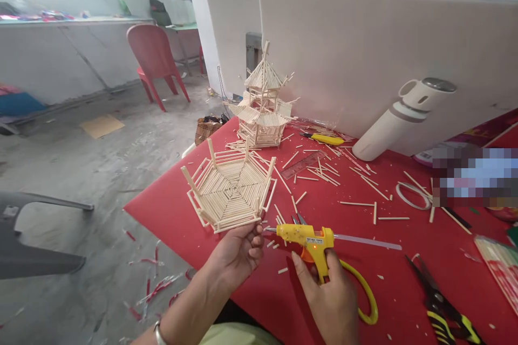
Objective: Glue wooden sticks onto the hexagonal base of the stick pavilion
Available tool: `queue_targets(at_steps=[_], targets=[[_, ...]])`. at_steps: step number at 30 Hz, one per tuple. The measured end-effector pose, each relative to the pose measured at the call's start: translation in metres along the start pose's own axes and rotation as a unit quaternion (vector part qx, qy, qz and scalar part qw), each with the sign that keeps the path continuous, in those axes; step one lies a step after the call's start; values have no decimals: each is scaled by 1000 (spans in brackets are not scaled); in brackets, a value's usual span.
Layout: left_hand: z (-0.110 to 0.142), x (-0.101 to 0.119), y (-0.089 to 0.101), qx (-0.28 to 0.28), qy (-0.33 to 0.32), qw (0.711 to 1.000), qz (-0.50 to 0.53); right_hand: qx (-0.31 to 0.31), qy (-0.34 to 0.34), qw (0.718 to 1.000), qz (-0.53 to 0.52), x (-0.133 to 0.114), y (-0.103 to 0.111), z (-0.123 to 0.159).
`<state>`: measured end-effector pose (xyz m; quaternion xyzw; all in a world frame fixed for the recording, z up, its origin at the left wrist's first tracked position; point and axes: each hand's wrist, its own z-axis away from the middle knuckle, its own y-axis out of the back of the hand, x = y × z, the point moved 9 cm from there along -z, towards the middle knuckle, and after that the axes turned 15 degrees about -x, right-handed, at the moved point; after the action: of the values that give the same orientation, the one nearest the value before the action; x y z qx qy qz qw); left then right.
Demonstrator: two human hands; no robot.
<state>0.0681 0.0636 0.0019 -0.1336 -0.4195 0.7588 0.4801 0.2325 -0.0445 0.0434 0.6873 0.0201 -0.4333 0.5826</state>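
Observation:
With my left hand (238,253) I grip the near edge of a hexagonal stick platform (232,188), its fingers closed at the rim. The platform is built from pale wooden sticks laid in rings, with low railings and several upright posts at its corners. My right hand (329,296) is wrapped round the handle of a yellow hot glue gun (307,237). A small orange light glows on the gun, and a clear glue stick (368,241) juts from its back. The nozzle points left, close to the platform's near right corner and my left fingertips.
A stick pagoda (263,102) stands at the red table's (170,199) far corner. Loose sticks, a clear ruler (303,164), a yellow cutter (324,139) and scissors (441,302) lie about. A white thermos (400,118) stands at the back right. A red chair (156,59) is beyond.

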Motion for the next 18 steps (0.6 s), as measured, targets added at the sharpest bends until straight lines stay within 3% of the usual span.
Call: queue_targets(at_steps=[18], targets=[[-2, 0, 3, -25, -2, 1000, -8, -2, 4, 1000, -16, 4, -5, 0]])
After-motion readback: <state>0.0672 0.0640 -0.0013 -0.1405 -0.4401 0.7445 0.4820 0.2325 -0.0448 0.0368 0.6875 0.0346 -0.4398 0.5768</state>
